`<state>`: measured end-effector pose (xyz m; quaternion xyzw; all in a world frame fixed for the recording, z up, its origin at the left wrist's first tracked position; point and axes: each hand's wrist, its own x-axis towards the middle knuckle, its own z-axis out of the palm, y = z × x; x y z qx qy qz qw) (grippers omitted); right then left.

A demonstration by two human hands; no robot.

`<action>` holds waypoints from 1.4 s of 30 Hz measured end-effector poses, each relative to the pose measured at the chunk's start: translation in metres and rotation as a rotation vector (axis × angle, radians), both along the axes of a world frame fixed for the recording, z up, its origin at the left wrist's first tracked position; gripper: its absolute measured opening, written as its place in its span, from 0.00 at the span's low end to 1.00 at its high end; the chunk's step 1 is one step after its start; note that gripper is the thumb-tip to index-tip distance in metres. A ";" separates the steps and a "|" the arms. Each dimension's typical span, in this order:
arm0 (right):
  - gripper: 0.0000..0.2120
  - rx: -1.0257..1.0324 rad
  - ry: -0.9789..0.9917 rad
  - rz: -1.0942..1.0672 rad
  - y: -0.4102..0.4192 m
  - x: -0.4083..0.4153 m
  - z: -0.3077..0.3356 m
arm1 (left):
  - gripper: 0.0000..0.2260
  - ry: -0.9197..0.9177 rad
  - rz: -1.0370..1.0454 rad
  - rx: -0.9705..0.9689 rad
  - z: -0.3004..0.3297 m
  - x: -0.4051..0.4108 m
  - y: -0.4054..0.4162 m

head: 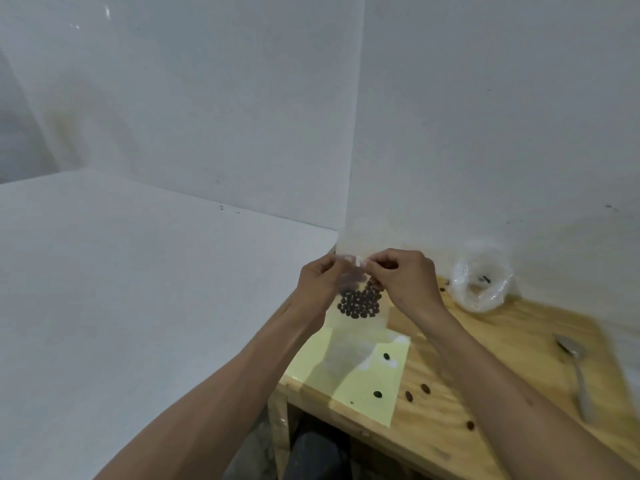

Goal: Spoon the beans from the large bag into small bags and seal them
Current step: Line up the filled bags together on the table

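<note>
Now: small bag (360, 303) part-filled with beans, hanging over table (485, 341) | mouth edge runs left-right between hands | left hand (320, 282), right hand (403, 278) each pinch its top, level | spoon (576, 372) well right.

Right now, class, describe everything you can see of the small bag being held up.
The small bag is clear thin plastic, hanging upright above the wooden table. Dark beans fill its lower part in a clump. The left hand and right hand pinch its top edge from either side. Its bottom hangs just over a yellow sheet; contact cannot be told.
</note>
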<state>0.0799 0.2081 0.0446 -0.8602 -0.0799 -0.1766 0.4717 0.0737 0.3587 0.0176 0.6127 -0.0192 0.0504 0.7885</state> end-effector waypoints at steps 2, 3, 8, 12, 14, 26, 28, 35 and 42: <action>0.06 0.000 -0.002 -0.012 -0.001 -0.001 0.000 | 0.08 -0.021 -0.018 0.044 -0.002 -0.001 -0.002; 0.06 0.001 0.000 -0.020 -0.001 -0.002 0.000 | 0.08 -0.030 -0.024 0.065 -0.003 -0.002 -0.002; 0.05 0.029 0.022 -0.041 -0.003 -0.005 -0.001 | 0.09 -0.032 -0.015 0.161 -0.006 0.000 -0.004; 0.07 0.012 0.042 -0.087 -0.004 -0.005 -0.006 | 0.07 -0.034 0.020 0.192 -0.005 0.001 -0.010; 0.21 -0.013 0.042 -0.192 -0.005 -0.006 -0.009 | 0.07 -0.034 0.035 0.197 -0.005 0.001 -0.013; 0.06 0.518 0.390 0.089 -0.035 0.003 -0.012 | 0.05 0.014 -0.026 0.117 -0.002 -0.001 -0.019; 0.08 0.516 0.404 0.066 -0.041 0.003 -0.014 | 0.06 0.016 -0.032 0.134 -0.001 0.000 -0.021; 0.09 0.441 0.430 0.110 -0.080 -0.009 -0.017 | 0.05 0.029 -0.049 0.117 0.004 0.001 -0.050; 0.11 0.430 0.362 -0.045 -0.167 -0.057 -0.024 | 0.07 0.074 -0.129 0.095 0.013 -0.001 -0.129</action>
